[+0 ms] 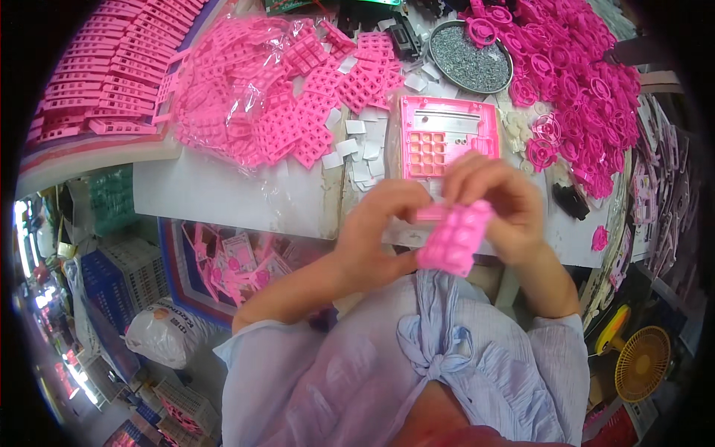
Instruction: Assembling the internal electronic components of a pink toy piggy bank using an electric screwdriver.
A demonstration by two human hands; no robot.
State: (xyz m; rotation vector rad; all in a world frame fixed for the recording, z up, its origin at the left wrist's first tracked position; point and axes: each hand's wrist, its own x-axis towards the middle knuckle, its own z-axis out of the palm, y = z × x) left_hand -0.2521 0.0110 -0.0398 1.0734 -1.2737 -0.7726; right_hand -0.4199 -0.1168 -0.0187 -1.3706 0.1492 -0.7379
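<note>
A pink keypad piece [456,237] with raised square bumps is held tilted in front of my chest, just over the table's near edge. Thumb and fingers of my left hand [376,231] close on its left side. My right hand [503,205] pinches its upper right part, its fingertips partly blurred and overlapping the piece. Just beyond both hands lies a pink plastic casing [488,134] with a grid of square openings and a silver strip. My fingers cover the casing's near edge.
Pink grid pieces [298,123] heap at the back left beside stacked pink frames [119,67]. Small white pads [365,149] lie scattered near the casing. A round tray of screws [471,63] and magenta ring parts [566,82] fill the back right. A yellow fan [642,363] stands lower right.
</note>
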